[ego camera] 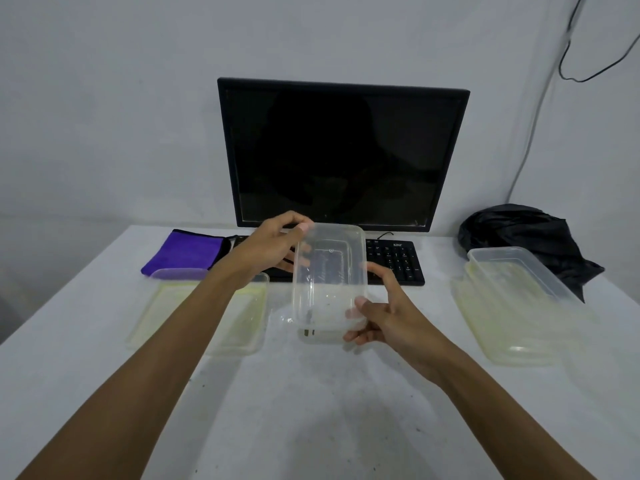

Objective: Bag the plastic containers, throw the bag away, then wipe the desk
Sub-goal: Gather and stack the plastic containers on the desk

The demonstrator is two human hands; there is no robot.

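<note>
Both your arms reach forward over the desk [311, 410]. Your left hand [273, 244] grips the far end of the clear container [329, 271], thumb on its rim; your right hand [384, 317] pinches the near corner. It hangs tilted between them, above the desk.

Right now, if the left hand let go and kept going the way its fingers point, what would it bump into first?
Probably the keyboard. The left hand grips the clear container, fingers pointing right and away; the monitor stands further back. Depth is uncertain.
</note>
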